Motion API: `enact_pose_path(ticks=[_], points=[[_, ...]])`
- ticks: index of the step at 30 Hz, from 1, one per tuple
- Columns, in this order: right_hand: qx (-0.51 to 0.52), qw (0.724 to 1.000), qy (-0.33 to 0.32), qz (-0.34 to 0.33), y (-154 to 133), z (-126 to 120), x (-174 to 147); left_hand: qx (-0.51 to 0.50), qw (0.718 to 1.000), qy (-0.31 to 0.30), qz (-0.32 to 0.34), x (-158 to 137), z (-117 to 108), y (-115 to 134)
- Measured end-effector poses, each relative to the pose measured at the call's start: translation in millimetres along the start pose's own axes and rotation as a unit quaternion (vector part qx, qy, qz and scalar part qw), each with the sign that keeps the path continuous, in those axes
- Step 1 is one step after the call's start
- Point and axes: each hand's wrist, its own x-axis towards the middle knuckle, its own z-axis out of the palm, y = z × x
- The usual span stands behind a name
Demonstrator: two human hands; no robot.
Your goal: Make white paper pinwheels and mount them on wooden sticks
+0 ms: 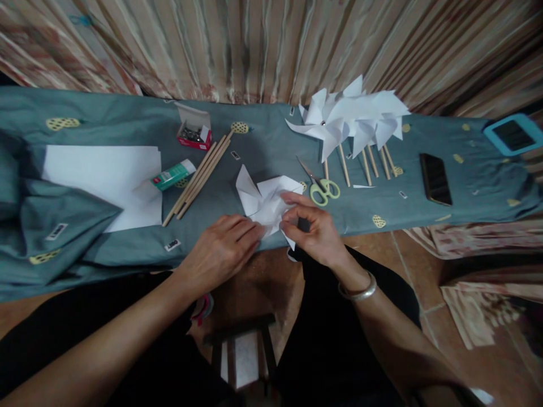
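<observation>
Fingers (244,233) on paper pinwheel (270,199), near cloth edge (274,243), scissors (321,185) close, sticks (201,174) apart

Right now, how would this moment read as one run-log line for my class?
left hand: on folded paper pinwheel | right hand: touching its right side | green-handled scissors: beyond right hand | glue stick: beside wooden sticks

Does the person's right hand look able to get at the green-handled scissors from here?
Probably yes: the scissors lie close beyond the right hand, with nothing seen on top of their handles. Its fingers are busy at the folded paper, so it would likely need to leave that first.
</observation>
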Motion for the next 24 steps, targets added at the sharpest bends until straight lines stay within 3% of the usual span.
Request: enact_pose_path(ticks=[10, 24], points=[[-0.120, 0.991, 0.044, -0.023, -1, 14, 14, -0.036, 0.999, -0.040, -0.006, 2, 1, -1], [-0.151, 0.987, 0.051, -0.017, -1, 21, 17, -0.028, 0.999, -0.014, -0.008, 7, 7, 0]])
